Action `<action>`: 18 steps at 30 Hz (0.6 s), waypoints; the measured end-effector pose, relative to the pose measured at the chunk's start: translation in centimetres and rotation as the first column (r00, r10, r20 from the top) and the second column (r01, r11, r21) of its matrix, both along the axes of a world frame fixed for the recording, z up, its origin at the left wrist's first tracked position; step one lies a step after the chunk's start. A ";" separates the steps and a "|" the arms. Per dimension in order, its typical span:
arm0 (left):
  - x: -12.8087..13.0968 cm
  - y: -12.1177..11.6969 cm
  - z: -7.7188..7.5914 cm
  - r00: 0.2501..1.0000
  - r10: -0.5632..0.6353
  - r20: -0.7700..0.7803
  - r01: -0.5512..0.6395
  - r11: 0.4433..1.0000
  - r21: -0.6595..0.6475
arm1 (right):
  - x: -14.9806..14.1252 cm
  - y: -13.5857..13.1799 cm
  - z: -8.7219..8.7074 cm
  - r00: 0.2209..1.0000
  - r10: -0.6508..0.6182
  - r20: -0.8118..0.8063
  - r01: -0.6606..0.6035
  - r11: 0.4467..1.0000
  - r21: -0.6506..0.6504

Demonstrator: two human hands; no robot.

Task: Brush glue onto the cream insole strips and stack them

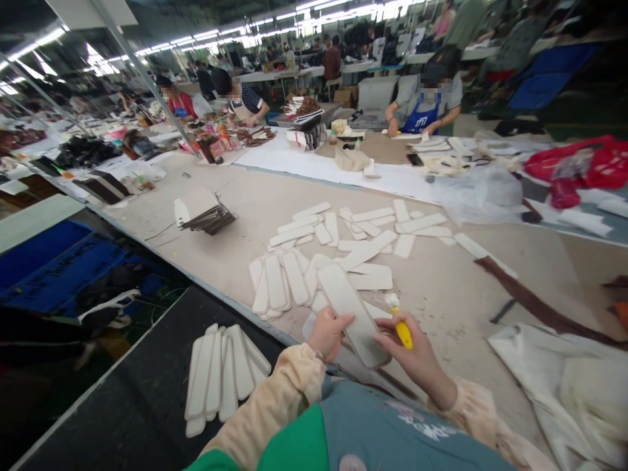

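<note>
A long off-white panel with rounded corners (349, 307) is held up at a slant above the table in front of me. My left hand (328, 333) grips its left edge, with the thumb lying on its face. My right hand (409, 347) holds a small yellow-handled brush (403, 332), white tip pointing away from me, and its fingers also touch the panel's right edge. Just beyond my hands, many similar off-white strips (297, 278) lie loosely spread and overlapping. Behind them is another scattered group of strips (380, 226).
On the black surface (147, 392) at lower left lies a fanned pile of strips (228, 369). A stack of brown-edged pieces (209, 212) stands farther back on the table (161, 190). A brown strip (534, 304) and pale sheets (544, 386) are at right. Co-workers sit across the table.
</note>
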State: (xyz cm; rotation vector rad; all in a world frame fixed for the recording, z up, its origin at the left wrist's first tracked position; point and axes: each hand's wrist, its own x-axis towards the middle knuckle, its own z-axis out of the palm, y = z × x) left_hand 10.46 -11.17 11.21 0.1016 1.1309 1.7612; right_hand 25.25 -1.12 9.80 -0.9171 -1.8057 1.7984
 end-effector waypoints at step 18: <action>0.1 -0.1 -1.6 0.980 -0.111 -0.165 0.101 0.993 -0.063 | -3.2 0.4 0.2 0.994 -0.086 -0.062 0.091 0.992 0.089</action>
